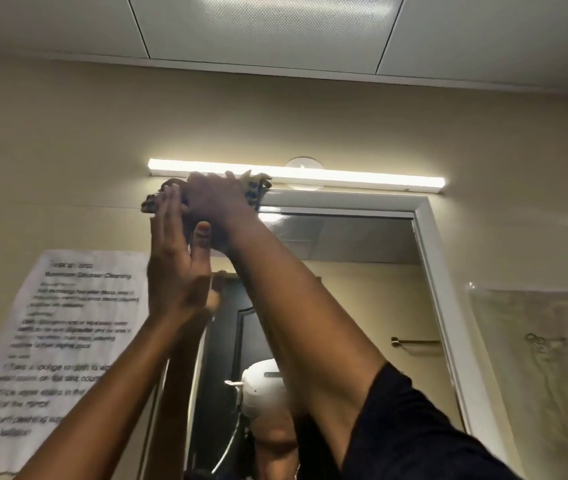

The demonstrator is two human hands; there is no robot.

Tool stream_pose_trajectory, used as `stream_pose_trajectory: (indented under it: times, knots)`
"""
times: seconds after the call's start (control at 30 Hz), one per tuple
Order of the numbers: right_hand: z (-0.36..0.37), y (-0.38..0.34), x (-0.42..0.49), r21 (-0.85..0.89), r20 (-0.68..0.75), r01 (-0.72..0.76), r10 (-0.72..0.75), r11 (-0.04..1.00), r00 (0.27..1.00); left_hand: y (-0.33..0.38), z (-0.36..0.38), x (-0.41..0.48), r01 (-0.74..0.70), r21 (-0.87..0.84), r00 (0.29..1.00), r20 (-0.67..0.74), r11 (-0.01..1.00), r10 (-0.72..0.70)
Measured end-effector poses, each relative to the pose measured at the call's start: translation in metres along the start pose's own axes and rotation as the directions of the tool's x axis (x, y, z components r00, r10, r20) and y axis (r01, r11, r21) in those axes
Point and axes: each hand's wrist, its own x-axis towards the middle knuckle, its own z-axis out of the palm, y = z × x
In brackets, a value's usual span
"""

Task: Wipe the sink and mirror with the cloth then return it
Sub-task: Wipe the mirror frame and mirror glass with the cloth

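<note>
Both my arms reach up to the top left corner of the white-framed mirror (344,265). My right hand (213,199) lies over a dark patterned cloth (257,188) and presses it against the top of the mirror frame (426,244), just under the light bar. The cloth's ends stick out on both sides of that hand. My left hand (175,268) is flat with fingers straight, its fingertips against the cloth's left end. The sink is out of view.
A lit light bar (362,177) runs along the wall right above the mirror. A printed paper sheet (57,341) is taped to the wall on the left, a clear plastic sheet (539,358) on the right. The mirror reflects a dark door and a towel rail (414,341).
</note>
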Motion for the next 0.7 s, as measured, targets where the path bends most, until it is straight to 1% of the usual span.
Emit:
stream_pose_trajectory:
  times: [0.03, 0.07, 0.13, 0.17, 0.2, 0.3, 0.33, 0.4, 0.5, 0.57, 0.63, 0.7]
  knots:
    - [0.002, 0.004, -0.008, -0.017, -0.052, 0.041, -0.042, 0.999, 0.998, 0.000, 0.000, -0.001, 0.007, 0.013, 1.000, -0.004, 1.000, -0.007]
    - [0.002, 0.011, -0.017, 0.001, -0.105, 0.045, -0.044, 0.999, 0.994, 0.001, 0.000, -0.002, 0.007, 0.023, 1.000, -0.001, 1.000, -0.007]
    - [-0.001, 0.032, -0.035, 0.089, -0.181, -0.014, 0.030, 0.996, 0.983, 0.001, -0.001, -0.002, 0.003, 0.034, 1.000, 0.022, 0.999, -0.004]
    - [-0.006, 0.045, -0.046, 0.101, -0.185, -0.061, 0.079, 0.993, 0.980, 0.001, -0.002, -0.002, 0.007, 0.034, 0.999, 0.033, 0.999, -0.009]
    - [-0.012, 0.060, -0.058, 0.076, -0.173, -0.114, 0.126, 0.991, 0.977, 0.002, -0.003, -0.003, 0.011, 0.031, 0.999, 0.044, 0.999, -0.013]
    - [-0.031, 0.119, -0.100, -0.049, -0.147, -0.273, 0.263, 0.961, 0.954, 0.001, -0.004, -0.002, 0.007, 0.017, 0.998, 0.058, 1.000, -0.008]
    - [-0.038, 0.140, -0.115, -0.076, -0.170, -0.341, 0.325, 0.937, 0.930, 0.002, -0.005, -0.002, 0.004, 0.014, 0.998, 0.063, 1.000, -0.005]
    - [-0.048, 0.178, -0.140, -0.081, -0.214, -0.492, 0.467, 0.867, 0.858, 0.001, -0.003, -0.002, 0.012, -0.008, 0.998, 0.067, 1.000, -0.011]
    - [-0.054, 0.206, -0.163, 0.029, -0.229, -0.638, 0.627, 0.769, 0.745, -0.001, -0.002, -0.002, 0.032, -0.047, 0.998, 0.059, 0.998, -0.029]
    - [-0.052, 0.208, -0.175, 0.180, -0.195, -0.673, 0.696, 0.718, 0.691, -0.003, -0.002, -0.002, 0.052, -0.068, 0.997, 0.052, 0.996, -0.048]
    - [-0.046, 0.201, -0.187, 0.315, -0.143, -0.650, 0.712, 0.691, 0.688, -0.005, -0.004, 0.002, 0.059, -0.072, 0.997, 0.044, 0.996, -0.055]
    - [-0.046, 0.184, -0.211, 0.367, -0.110, -0.660, 0.735, 0.655, 0.669, -0.004, -0.004, 0.003, 0.057, -0.086, 0.998, 0.046, 0.995, -0.053]
